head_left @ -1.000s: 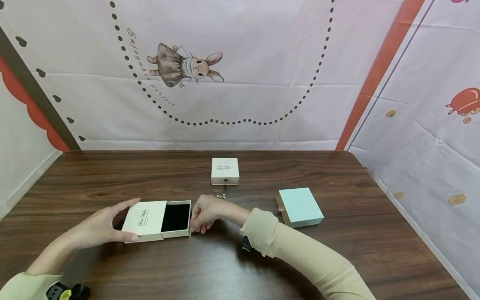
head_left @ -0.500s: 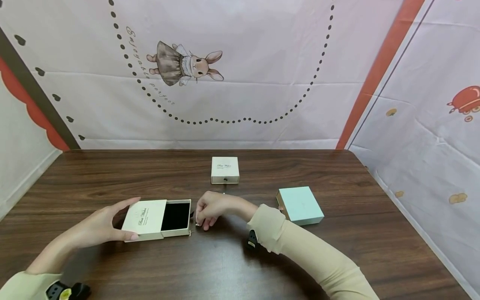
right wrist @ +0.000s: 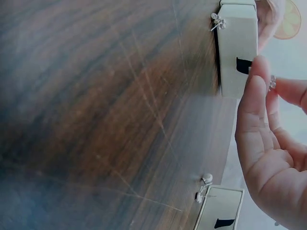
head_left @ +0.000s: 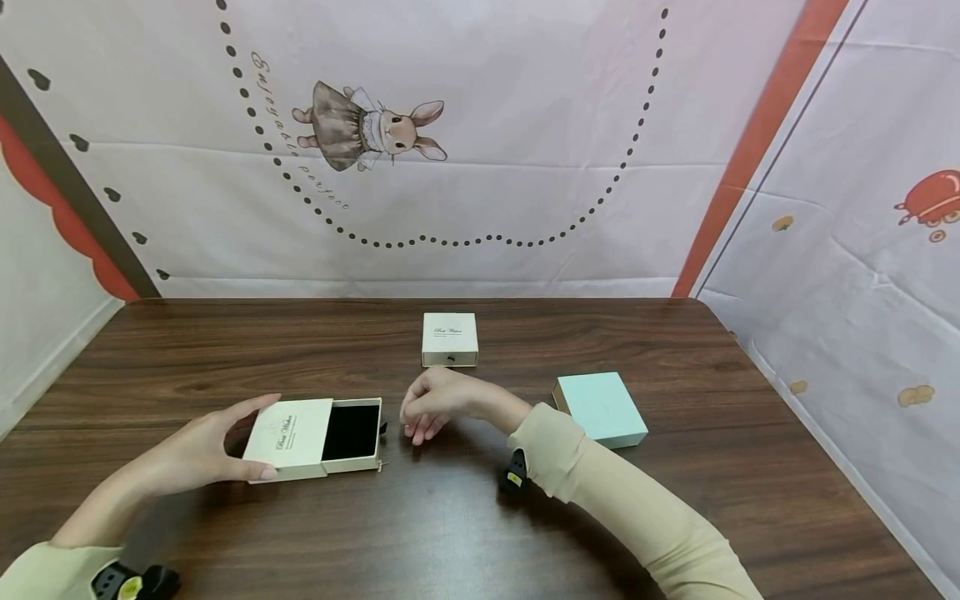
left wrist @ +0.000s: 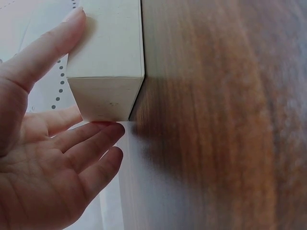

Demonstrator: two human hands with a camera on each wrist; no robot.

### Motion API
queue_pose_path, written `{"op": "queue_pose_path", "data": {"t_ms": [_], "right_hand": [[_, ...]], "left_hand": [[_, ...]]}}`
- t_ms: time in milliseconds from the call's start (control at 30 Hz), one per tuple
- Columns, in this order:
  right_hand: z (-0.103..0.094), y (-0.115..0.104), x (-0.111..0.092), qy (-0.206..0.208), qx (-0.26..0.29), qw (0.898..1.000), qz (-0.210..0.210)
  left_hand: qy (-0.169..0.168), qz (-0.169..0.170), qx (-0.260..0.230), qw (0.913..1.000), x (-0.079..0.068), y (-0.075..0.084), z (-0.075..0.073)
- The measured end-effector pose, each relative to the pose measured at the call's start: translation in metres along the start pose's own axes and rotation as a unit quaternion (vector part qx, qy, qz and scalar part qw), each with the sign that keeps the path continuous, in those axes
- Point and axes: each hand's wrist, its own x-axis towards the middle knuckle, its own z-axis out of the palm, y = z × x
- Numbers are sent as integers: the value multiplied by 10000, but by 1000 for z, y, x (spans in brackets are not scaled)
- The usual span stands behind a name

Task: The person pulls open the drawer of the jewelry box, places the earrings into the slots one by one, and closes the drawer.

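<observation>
Backdrop: ahead of you hangs a creased white sheet [head_left: 540, 125] printed with a sideways rabbit, a dotted curve and a red-orange band.
Tabletop: before you spreads a dark brown, wood-grained table [head_left: 420, 542], its far edge along the foot of that sheet; a pale sheen lies near its middle, and your right wrist view shows thin pale lines across the grain.
Right side: a second white sheet [head_left: 840, 283], wrinkled, with red and tan prints, flanks the table.
Left hand: your left hand [head_left: 198, 446] is spread wide, thumb and fingers gripping opposite sides of the cream drawer box.
Right hand: your right hand [head_left: 442, 400] is narrow, pinching a small shiny silver piece [right wrist: 273, 83] above the table, right of the drawer.
Cream drawer box: the rectangular cream box [head_left: 291, 437] lies flat at left, its black-lined drawer [head_left: 351, 433] partly out.
Mint box: a pale mint-green square box [head_left: 602, 408] sits at right.
Small box: a small cream box [head_left: 450, 335] stands near the far edge.
Silver bits: one silver ornament [right wrist: 218, 21] is at the drawer's front corner; more silver ornaments [right wrist: 206, 181] lie by the small box.
</observation>
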Motion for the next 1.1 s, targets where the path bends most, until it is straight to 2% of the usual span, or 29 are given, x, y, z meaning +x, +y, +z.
{"op": "queue_pose_path", "data": {"t_ms": [467, 900, 1100], "right_hand": [[-3, -1, 2, 262, 141, 9996, -23], [0, -2, 4, 100, 310, 9991, -278], [2, -3, 5, 315, 516, 9976, -328]], "left_hand": [[-47, 13, -84, 10000, 0, -1, 0], [-50, 9, -62, 10000, -1, 0, 0], [-69, 17, -59, 10000, -1, 0, 0]]}}
